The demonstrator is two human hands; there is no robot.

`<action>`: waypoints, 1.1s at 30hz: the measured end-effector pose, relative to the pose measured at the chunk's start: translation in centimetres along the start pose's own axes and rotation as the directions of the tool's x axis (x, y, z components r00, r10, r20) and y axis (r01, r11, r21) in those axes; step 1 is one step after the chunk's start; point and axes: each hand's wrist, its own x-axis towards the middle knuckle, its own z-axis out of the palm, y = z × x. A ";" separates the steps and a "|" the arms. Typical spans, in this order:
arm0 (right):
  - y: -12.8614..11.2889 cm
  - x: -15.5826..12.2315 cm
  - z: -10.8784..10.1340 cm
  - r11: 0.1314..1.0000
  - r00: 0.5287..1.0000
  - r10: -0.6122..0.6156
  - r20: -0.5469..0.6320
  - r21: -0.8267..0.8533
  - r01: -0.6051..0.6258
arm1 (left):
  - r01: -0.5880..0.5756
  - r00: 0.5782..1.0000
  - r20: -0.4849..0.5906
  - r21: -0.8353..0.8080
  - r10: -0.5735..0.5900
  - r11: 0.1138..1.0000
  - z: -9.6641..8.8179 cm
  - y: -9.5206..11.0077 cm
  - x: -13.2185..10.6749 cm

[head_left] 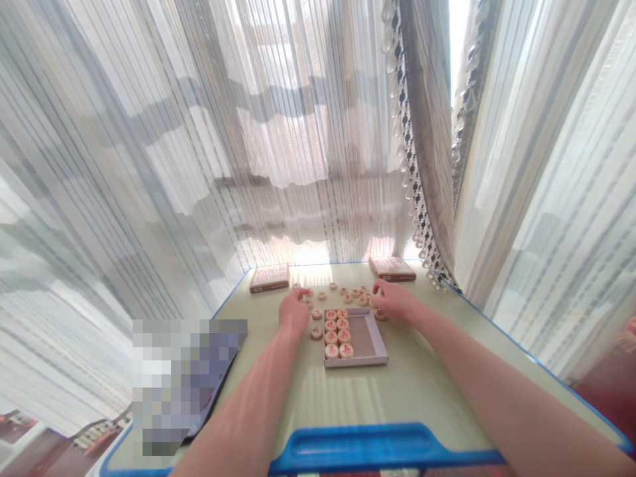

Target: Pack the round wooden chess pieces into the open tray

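A shallow grey box tray (371, 341) lies in the middle of the pale green table (427, 391). Its left side holds several round wooden chess pieces (336, 331) with red characters. More loose pieces (348, 293) lie scattered behind the tray. My left hand (294, 310) rests left of the tray, its fingers curled over loose pieces near its tips. My right hand (392, 299) sits at the tray's far right corner, fingers bent down onto the loose pieces. What either hand holds is hidden.
Two flat boxes lie at the table's far edge, one on the left (269, 277) and one on the right (392, 267). A dark blurred object (193, 377) lies at the near left. A blue rim with a handle (362, 447) edges the table. Sheer curtains (248, 146) hang behind.
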 end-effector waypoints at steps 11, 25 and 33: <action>0.7 -0.2 -0.2 0.986 0.993 -0.107 0.058 -0.120 0.113 | 0.020 0.995 -0.092 -0.176 -0.037 0.984 -0.3 -1.4 1.0; 0.5 -0.5 0.4 0.978 0.979 -0.191 0.067 -0.077 0.196 | 0.081 0.976 -0.207 0.024 -0.074 0.996 0.8 0.2 0.7; 1.0 0.0 0.7 0.987 0.990 -0.138 -0.028 -0.083 0.136 | -0.062 0.978 -0.196 0.068 0.074 0.996 0.8 1.2 -0.6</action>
